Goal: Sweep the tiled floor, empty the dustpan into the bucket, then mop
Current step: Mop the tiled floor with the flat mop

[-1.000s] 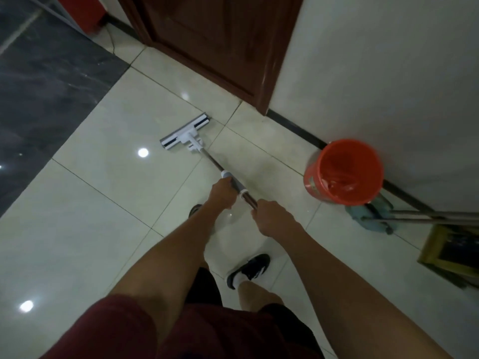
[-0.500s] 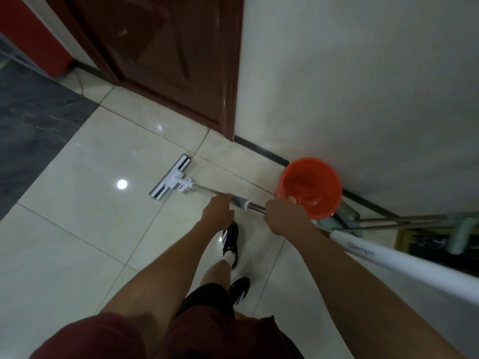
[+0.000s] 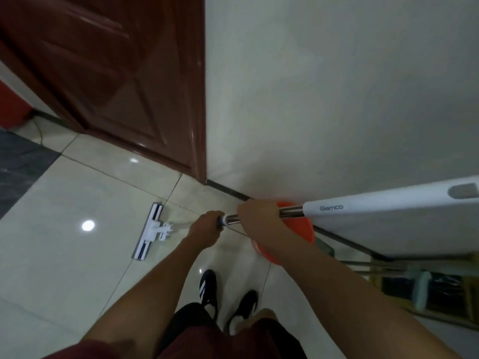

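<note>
While gripped in both fists: white flat mop with steel pole [image 3: 261, 216]. Left hand [image 3: 206, 226] and right hand [image 3: 259, 216] closed around pole; mop head flat on cream glossy tiled floor [image 3: 64, 255]. Beside: round orange plastic bucket [image 3: 305, 234].

- Your left hand [image 3: 207, 226] and right hand [image 3: 259, 218] sit side by side on the mop pole [image 3: 234, 219].
- The mop head [image 3: 149, 231] lies flat on the tiled floor [image 3: 64, 268], left of your hands.
- The bucket [image 3: 308, 235] stands behind your right hand, near the wall [image 3: 337, 99].
- The door [image 3: 116, 73] lies ahead, left of the wall.
- Your shoes [image 3: 228, 294] stand below the hands.
</note>
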Demonstrator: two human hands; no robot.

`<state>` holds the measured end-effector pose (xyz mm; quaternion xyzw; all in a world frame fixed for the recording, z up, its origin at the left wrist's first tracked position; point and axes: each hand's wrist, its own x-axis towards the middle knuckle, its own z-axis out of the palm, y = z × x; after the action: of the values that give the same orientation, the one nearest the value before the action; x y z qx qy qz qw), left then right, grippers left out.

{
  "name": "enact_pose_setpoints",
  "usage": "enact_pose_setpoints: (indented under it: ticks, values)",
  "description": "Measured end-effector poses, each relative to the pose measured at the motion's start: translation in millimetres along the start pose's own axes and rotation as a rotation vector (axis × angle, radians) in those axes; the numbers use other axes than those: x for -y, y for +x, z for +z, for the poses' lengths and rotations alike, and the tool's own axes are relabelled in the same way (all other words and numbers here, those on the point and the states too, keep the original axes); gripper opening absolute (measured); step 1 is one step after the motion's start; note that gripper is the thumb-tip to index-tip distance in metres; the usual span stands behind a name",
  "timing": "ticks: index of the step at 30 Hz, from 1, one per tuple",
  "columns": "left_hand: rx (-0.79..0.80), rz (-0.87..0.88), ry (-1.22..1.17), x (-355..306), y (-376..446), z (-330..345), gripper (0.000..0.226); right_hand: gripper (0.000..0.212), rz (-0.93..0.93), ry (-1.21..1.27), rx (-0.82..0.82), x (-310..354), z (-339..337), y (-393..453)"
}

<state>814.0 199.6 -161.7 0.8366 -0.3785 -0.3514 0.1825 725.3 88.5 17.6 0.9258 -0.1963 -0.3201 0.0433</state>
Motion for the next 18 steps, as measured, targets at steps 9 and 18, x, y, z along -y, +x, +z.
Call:
enact_pose_setpoints:
  ticks: [9,18]
  values:
    - [-0.112,-0.160,-0.119,-46,50,-31,0.033,0.016,-0.053,-0.169,-0.090,-50,-53,47]
    - [-0.310,-0.270,-0.334,-105,94,-47,0.035,0.006,-0.135,-0.347,-0.212,-101,-110,77]
